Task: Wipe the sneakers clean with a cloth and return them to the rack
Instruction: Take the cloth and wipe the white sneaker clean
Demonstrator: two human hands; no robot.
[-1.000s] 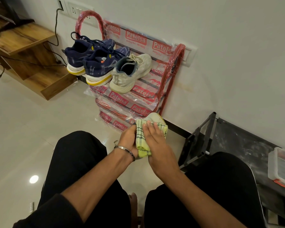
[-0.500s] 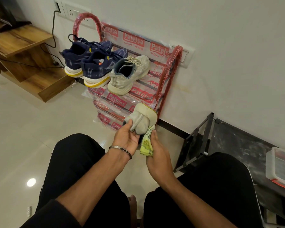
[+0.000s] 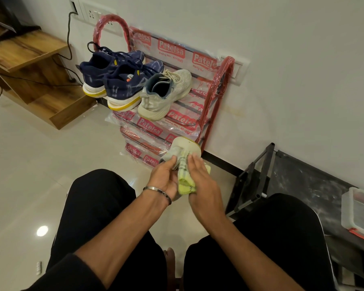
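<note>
I sit facing a red shoe rack [image 3: 215, 95] wrapped in printed plastic, against the wall. On its top shelf stand two navy sneakers [image 3: 114, 80] with yellow-edged soles and one off-white sneaker [image 3: 166, 93]. My left hand [image 3: 163, 178] grips the other off-white sneaker [image 3: 184, 145] above my knees, its sole turned away from me. My right hand [image 3: 200, 181] presses a yellow-green cloth [image 3: 184, 179] against the shoe's side. Most of the held shoe is hidden behind my hands.
A wooden stepped unit [image 3: 29, 66] with cables stands at the left. A low black rack [image 3: 252, 185] sits at the right, with a clear lidded box [image 3: 359, 215] on it. Glossy tiled floor [image 3: 29, 164] spreads to the left of my legs.
The cloth first covered the shoe under my right hand, then dropped lower as the sole came into view. Now the cloth lies up along the shoe's side again.
</note>
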